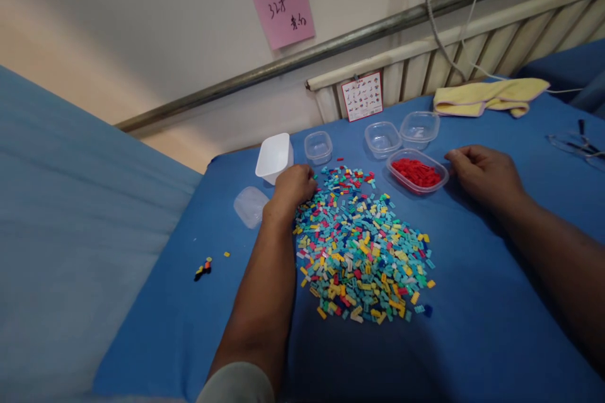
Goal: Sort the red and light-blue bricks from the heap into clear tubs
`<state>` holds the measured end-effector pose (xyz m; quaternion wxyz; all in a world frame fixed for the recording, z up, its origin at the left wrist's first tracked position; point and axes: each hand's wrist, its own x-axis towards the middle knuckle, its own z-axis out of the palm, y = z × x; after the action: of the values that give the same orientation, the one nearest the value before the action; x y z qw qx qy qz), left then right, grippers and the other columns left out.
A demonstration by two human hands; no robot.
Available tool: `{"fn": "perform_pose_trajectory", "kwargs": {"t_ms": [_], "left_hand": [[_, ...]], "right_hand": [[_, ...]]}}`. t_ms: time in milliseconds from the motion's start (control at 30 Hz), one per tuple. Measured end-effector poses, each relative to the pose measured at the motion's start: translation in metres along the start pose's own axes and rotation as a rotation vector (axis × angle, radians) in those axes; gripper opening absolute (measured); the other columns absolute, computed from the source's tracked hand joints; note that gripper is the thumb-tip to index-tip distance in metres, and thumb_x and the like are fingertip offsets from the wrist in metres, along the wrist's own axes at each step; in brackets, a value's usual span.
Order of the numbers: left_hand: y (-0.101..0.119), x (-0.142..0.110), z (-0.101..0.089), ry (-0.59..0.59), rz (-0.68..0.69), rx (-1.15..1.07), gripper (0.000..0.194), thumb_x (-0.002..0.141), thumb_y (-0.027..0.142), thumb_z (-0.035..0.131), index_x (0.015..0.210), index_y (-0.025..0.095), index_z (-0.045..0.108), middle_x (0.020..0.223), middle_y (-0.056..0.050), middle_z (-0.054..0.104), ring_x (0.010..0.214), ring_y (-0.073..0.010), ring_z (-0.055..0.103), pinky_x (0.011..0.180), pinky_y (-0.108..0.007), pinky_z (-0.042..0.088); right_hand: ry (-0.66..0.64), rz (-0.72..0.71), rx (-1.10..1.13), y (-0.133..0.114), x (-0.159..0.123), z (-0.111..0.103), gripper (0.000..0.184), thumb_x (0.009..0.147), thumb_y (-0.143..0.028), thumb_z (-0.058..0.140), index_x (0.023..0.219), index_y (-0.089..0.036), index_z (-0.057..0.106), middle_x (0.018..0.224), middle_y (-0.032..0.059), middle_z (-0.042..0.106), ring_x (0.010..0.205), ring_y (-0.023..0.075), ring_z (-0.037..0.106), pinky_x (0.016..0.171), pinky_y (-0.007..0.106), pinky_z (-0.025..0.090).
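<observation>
Bricks [363,245], mostly unsorted; some reds [414,172] in tub [443,179], approx. 1 o'clock; L hand [293,189], R hand [489,176]: grips hidden, can't tell

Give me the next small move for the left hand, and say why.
I'd probably move the left hand to the lone red piece and pick it up: it lies apart, just past the pile's far edge and not far from that hand, while the clear tub beside the right hand already holds red pieces.
</observation>
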<state>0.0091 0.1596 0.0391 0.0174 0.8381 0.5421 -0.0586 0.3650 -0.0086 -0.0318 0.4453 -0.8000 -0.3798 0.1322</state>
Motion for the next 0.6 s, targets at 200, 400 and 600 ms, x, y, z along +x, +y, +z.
{"fn": "perform_pose_trajectory", "kwargs": {"t_ms": [200, 400, 600], "left_hand": [[-0.001, 0.004, 0.005, -0.044, 0.081, -0.010, 0.034, 0.095, 0.020, 0.063, 0.120, 0.023, 0.086, 0.122, -0.012, 0.083, 0.111, -0.0300, 0.076, 0.090, -0.034, 0.056], [-0.008, 0.005, 0.010, -0.068, 0.071, -0.025, 0.036, 0.089, 0.015, 0.067, 0.119, 0.022, 0.086, 0.118, -0.014, 0.084, 0.109, -0.0326, 0.077, 0.089, -0.036, 0.056], [-0.008, 0.000, 0.005, 0.000, 0.088, -0.131, 0.026, 0.091, 0.017, 0.066, 0.111, 0.020, 0.082, 0.104, -0.010, 0.083, 0.096, -0.0268, 0.075, 0.080, -0.033, 0.052]], "right_hand": [[-0.003, 0.017, 0.004, 0.000, 0.000, 0.000, 0.033, 0.087, -0.052, 0.064, 0.084, -0.022, 0.078, 0.074, 0.0043, 0.074, 0.073, 0.0240, 0.065, 0.072, 0.038, 0.045], [-0.010, 0.010, 0.007, -0.003, -0.002, -0.001, 0.029, 0.088, -0.048, 0.065, 0.082, -0.022, 0.077, 0.074, 0.0040, 0.074, 0.074, 0.0230, 0.065, 0.072, 0.036, 0.045], [-0.010, 0.010, -0.001, -0.001, 0.000, 0.000, 0.029, 0.089, -0.047, 0.066, 0.082, -0.022, 0.078, 0.074, 0.0038, 0.074, 0.074, 0.0225, 0.065, 0.072, 0.036, 0.044]]}}
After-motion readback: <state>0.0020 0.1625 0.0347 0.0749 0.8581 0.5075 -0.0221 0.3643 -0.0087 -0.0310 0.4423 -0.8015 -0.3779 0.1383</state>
